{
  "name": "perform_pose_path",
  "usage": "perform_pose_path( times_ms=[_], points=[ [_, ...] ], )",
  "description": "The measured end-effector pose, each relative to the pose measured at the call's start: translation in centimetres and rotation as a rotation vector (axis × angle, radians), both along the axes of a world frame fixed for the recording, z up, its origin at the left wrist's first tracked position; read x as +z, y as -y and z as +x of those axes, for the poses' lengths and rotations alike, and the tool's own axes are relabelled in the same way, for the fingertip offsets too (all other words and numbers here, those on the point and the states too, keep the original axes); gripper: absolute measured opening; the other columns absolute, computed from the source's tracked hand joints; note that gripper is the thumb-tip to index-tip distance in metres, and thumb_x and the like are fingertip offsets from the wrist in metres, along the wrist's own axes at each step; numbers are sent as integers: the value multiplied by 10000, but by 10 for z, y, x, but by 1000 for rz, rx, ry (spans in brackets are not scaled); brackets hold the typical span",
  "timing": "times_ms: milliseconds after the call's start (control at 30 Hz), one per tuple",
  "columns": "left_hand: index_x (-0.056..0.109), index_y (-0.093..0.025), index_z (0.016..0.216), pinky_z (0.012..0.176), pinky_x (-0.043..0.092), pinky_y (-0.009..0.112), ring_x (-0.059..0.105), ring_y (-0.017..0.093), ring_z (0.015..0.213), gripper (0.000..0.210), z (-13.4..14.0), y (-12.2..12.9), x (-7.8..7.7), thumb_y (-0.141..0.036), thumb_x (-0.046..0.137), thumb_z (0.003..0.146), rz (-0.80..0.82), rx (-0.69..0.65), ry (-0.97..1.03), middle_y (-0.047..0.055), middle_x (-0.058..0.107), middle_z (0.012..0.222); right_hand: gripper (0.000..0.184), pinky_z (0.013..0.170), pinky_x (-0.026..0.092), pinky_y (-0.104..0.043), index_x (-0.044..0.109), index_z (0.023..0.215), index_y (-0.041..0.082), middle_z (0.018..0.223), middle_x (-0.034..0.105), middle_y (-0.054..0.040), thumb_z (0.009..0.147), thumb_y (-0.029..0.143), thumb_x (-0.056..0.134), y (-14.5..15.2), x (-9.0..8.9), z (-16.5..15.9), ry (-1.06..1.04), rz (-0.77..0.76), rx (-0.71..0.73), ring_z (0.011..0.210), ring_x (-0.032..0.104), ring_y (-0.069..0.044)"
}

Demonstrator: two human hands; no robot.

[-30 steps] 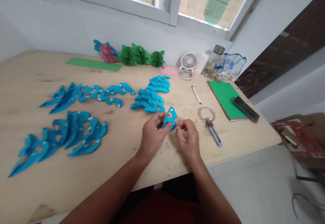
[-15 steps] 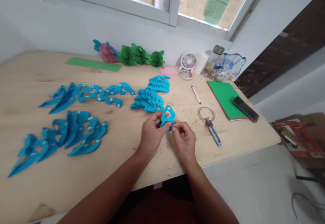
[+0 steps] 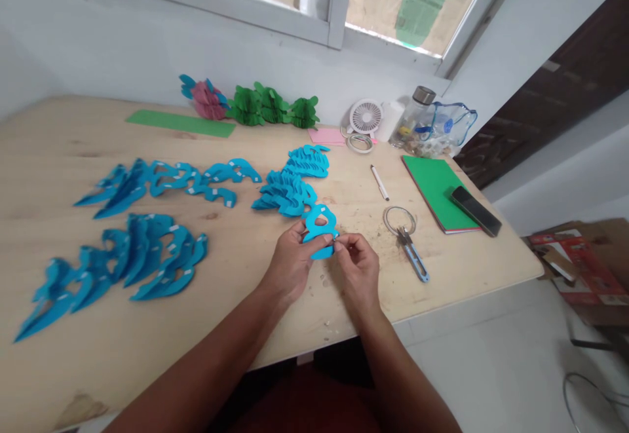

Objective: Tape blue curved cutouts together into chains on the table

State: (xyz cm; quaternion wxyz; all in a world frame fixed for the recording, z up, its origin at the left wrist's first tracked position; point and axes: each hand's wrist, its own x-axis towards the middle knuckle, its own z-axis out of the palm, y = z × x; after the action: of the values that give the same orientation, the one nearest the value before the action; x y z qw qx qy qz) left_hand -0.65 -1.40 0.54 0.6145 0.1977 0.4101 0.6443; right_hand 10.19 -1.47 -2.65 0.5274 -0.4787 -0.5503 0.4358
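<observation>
The wooden tabletop (image 3: 59, 138) fills most of the view and runs back to a wall under a window. Spread over its left half are the largest groups on it: two fanned rows of blue paper cutouts, one nearer (image 3: 113, 266) and one farther back (image 3: 167, 181), overlapped like scales so each piece's small white tab stays uncovered. A third, tighter pile of blue cutouts (image 3: 292, 184) lies just beyond the hands, close enough to draw from. Along the wall lie a long green paper strip (image 3: 179, 124) and a row of folded green and pink paper shapes (image 3: 255, 107). To the right, well apart from the work, a green notebook (image 3: 432, 187) carries a dark phone (image 3: 476, 210) on its near corner, with a small white fan (image 3: 366, 117), a jar (image 3: 415, 118) and a clear pouch (image 3: 449, 128) behind it. Nearer the hands lie a white pen (image 3: 379, 183), a wire ring (image 3: 399, 219) and small blue snips (image 3: 413, 255), kept within easy reach of the right side. The left hand (image 3: 289, 266) has its grip closed on a single blue cutout (image 3: 319, 226), thumb on top, holding it just above the tabletop, turned flat toward the camera. The right hand (image 3: 358, 269) pinches at that cutout's lower right edge with thumb and forefinger, its grip closed there; something tiny and pale seems caught between the fingertips, too small to identify.
</observation>
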Motion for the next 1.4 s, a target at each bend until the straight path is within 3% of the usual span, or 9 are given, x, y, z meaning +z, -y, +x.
perform_pose_path(
  times_ms=[567, 900, 1033, 1400],
  points=[
    [572, -159, 792, 594, 453, 181, 559, 78, 624, 316, 3, 1, 1, -122, 742, 528, 12, 66, -90, -41, 606, 705, 89, 656, 446, -273, 630, 756, 192, 748, 593, -5, 809, 226, 568, 6, 8, -3, 183, 164, -98, 693, 546, -138],
    [572, -157, 807, 601, 465, 208, 573, 98, 623, 341, 4, 1, -4, -144, 745, 514, 13, 52, -124, -33, 620, 705, 110, 679, 458, -284, 613, 781, 184, 765, 587, -11, 821, 269, 556, 6, 7, -2, 147, 141, -162, 730, 562, -150],
    [569, -159, 812, 595, 464, 208, 570, 100, 628, 350, 4, 0, -4, -141, 749, 512, 7, 60, -128, -30, 613, 709, 108, 737, 472, -308, 604, 807, 183, 838, 620, -31, 826, 275, 550, 6, 7, -1, 90, 136, -124, 804, 586, -165],
    [554, -167, 804, 574, 441, 205, 549, 93, 612, 325, 4, 1, -4, -146, 730, 532, 6, 48, -154, -39, 591, 703, 132, 702, 472, -300, 629, 808, 170, 777, 652, -24, 800, 292, 581, 8, 6, -2, 9, 12, -133, 723, 586, -158]
  ],
)
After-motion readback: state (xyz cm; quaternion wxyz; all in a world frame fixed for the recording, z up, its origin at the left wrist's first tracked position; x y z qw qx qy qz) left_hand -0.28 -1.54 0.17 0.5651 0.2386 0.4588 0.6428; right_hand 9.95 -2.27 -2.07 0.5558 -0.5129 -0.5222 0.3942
